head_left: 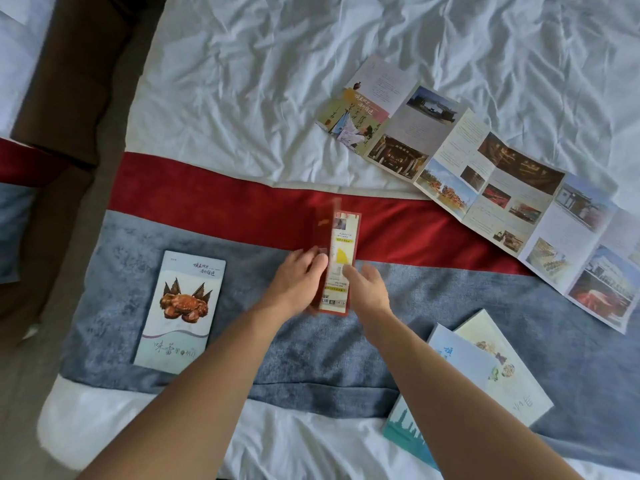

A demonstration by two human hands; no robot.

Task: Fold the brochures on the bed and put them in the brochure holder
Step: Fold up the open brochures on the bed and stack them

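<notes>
A narrow red brochure (341, 244) lies partly folded on the red and blue bed runner (242, 237), one flap standing up and blurred. My left hand (299, 282) holds its left side, fingers curled at the flap. My right hand (367, 289) touches its right edge with the fingertips. A folded brochure with a crab picture (180, 310) lies flat to the left. A long unfolded brochure (485, 181) with several photo panels stretches across the white sheet at the right. Two folded brochures (485, 372) overlap at the lower right. No brochure holder is in view.
The bed (277, 81) has a rumpled white sheet at the back. A brown floor strip and dark furniture (69, 81) lie beyond the bed's left edge.
</notes>
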